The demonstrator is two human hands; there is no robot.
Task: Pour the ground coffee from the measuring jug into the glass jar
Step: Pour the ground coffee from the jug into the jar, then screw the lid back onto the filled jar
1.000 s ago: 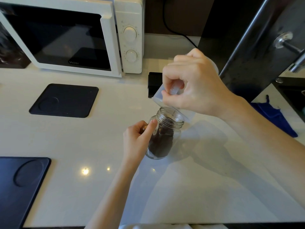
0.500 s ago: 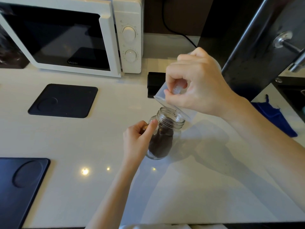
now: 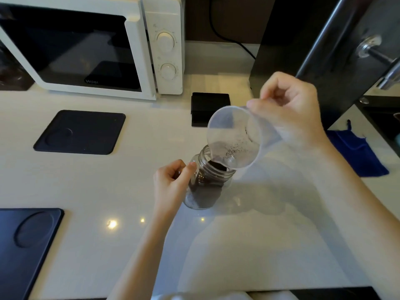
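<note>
A small glass jar [image 3: 204, 192] stands on the white counter, largely filled with dark ground coffee [image 3: 213, 165]. My left hand [image 3: 171, 185] grips the jar's left side. My right hand [image 3: 287, 111] holds a clear plastic measuring jug [image 3: 233, 135] by its handle, tipped steeply with its mouth turned toward me and its spout over the jar's opening. Only scattered coffee grains cling to the jug's inside wall.
A white microwave [image 3: 91, 46] stands at the back left. Black mats lie at mid left [image 3: 80, 132] and near left [image 3: 26, 245]. A small black box [image 3: 205, 107] sits behind the jug, a blue cloth [image 3: 355, 152] at right, beside a dark cabinet [image 3: 303, 50].
My right hand has swung out to the right and turned the jug, so its open mouth now faces me. The jar and my left hand have stayed put.
</note>
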